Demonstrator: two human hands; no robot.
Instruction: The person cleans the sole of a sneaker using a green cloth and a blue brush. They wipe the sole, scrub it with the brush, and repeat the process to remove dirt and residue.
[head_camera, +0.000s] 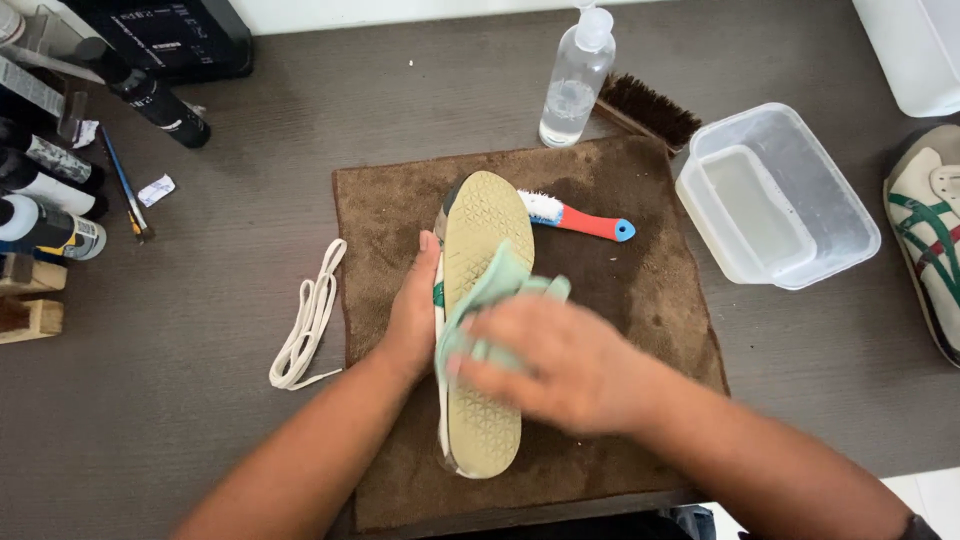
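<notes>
While the right hand (560, 365) blurs with motion at frame centre, its fingers close on a pale green cloth (495, 290) pressed against the sole of a sneaker (482, 330); fingertip detail is too smeared to read. Left hand (415, 315) grips the shoe's side edge, thumb up along the rim, palm hidden behind the shoe. Sneaker lies sole-up, toe toward the top of the frame; its tan rubber sole has a small triangular tread, and the upper is mostly hidden, only a sliver of white and green showing at the left edge. Shoe sits on a brown, plush square towel (650, 300), darker and damp-looking near its upper right. Just above the right hand, a brush with white bristles and an orange handle with a blue tip (580, 217) lies on the towel, its head partly behind the shoe toe. White flat laces (308, 318) lie looped on the dark wood-grain table (220, 330), just left of the towel. Upper centre: clear plastic spray bottle (575, 80), top cut off, with a dark bristle brush (648, 110) beside it. Right: clear rectangular plastic tub (775, 195) holding water. Far right edge: second sneaker (930, 235), white with green and red stripes, cut off. Upper left: dark bottles and tubes (60, 190), partly cropped.
</notes>
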